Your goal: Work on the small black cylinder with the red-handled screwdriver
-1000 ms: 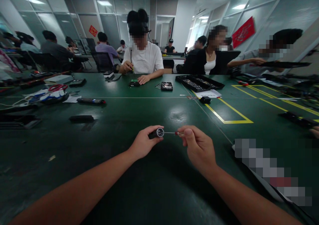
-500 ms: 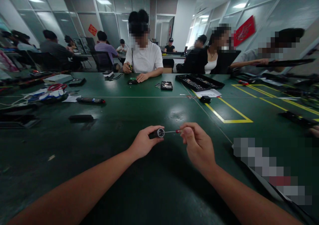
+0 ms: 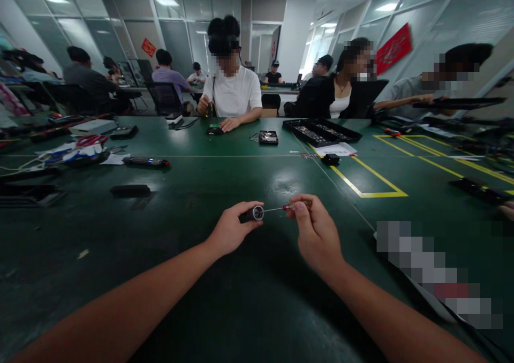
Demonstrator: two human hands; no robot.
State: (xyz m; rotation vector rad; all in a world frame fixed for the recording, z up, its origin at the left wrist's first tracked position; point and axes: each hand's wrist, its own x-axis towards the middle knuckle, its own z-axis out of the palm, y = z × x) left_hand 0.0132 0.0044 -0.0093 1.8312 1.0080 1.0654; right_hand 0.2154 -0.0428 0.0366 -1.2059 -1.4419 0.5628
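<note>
My left hand (image 3: 234, 228) is closed around a short black cylinder (image 3: 257, 212), whose open end has a silvery rim and faces me and to the right. In my right hand (image 3: 317, 229), thumb and fingers pinch the handle of a screwdriver (image 3: 286, 208), reddish and see-through. Its thin metal shaft points left, and the tip reaches into the cylinder's open end. What the tip touches inside is too small to make out. Both hands are held above the green table (image 3: 225, 309).
A black bar-shaped part (image 3: 130, 191) and a pen-like tool (image 3: 145, 162) lie to the left. Farther off are a small black block (image 3: 331, 160), a black parts tray (image 3: 321, 133) and yellow tape lines (image 3: 383, 195). Across the table sits a person in white (image 3: 236, 92).
My right hand has shifted slightly up, and its fingers have opened a little along the screwdriver's handle, so more of it shows. The shaft now slants more. My left hand stays almost still.
</note>
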